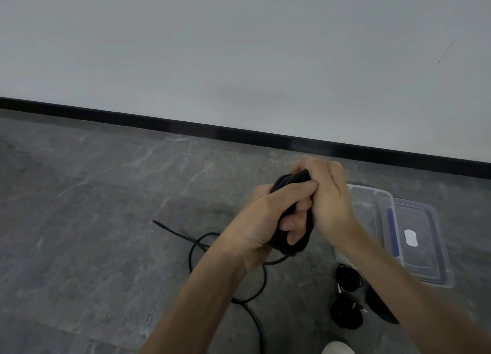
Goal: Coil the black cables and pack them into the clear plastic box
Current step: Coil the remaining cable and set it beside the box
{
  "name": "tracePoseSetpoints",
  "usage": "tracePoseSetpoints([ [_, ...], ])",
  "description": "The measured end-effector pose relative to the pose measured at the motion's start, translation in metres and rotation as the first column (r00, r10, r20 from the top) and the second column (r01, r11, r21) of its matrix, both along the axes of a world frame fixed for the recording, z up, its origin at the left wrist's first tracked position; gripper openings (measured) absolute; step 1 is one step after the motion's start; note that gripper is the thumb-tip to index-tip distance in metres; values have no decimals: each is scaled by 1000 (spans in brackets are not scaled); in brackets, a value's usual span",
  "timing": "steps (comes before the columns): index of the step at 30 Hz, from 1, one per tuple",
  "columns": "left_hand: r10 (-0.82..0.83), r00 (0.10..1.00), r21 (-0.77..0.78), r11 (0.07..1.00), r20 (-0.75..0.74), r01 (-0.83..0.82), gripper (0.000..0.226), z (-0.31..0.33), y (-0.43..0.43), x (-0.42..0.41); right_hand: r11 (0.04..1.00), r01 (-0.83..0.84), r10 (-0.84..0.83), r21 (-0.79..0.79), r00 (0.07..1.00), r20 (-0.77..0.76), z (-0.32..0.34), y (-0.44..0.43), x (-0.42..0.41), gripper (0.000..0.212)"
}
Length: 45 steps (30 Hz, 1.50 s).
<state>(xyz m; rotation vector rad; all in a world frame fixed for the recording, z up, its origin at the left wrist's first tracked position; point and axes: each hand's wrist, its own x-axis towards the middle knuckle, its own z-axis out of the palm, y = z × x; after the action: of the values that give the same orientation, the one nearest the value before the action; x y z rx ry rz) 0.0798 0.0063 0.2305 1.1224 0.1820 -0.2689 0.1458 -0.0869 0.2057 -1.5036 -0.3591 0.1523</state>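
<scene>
Only a white label [411, 237], unreadable, marks the box lid [425, 263].

A plain pale grey wall [239, 34] fills the upper half, from 10 to 2 o'clock. A black skirting board [186, 123] runs along its foot, dropping toward 3 o'clock. Grey veined stone floor [79, 207] spreads toward 6 o'clock

Two grips being counted: left grip [268, 220], right grip [329, 196]. One cable coil [289, 179] being held, one loose tail [196, 244] being trailed over floor [93, 220]. Three more coiled bundles being counted: upper bundle [348, 277], lower bundle [346, 314], third bundle [378, 304] partly hidden. One clear box [369, 210], one lid [430, 260].
</scene>
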Motion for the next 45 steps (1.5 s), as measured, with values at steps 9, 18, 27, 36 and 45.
tracePoseSetpoints([
  [9, -86, 996, 42, 995, -16, 87, 37, 2, 20, 0, 977, -196, 186, -89, 976, -109, 2, 1, 6, 55],
  [18, -26, 1000, 17, 1000, -6, 26, 29, 2, 20, 3, 926, -260, 233, -275, 964, -125, 2, 0, 10, 55],
  [27, 107, 993, -240, 964, -53, -117, 39, 3, 36, 4, 877, -390, 323, -280, 911, -259, -2, 0, 10, 53],
  [36, 212, 976, -201, 955, -43, -216, 41, 3, 36, 4, 865, -430, 322, -257, 870, -373, -4, 7, 5, 41],
  [45, 294, 955, -289, 913, -18, -287, 34, 5, 33, 5, 863, -469, 496, 189, 713, -495, -7, 10, -1, 51],
])
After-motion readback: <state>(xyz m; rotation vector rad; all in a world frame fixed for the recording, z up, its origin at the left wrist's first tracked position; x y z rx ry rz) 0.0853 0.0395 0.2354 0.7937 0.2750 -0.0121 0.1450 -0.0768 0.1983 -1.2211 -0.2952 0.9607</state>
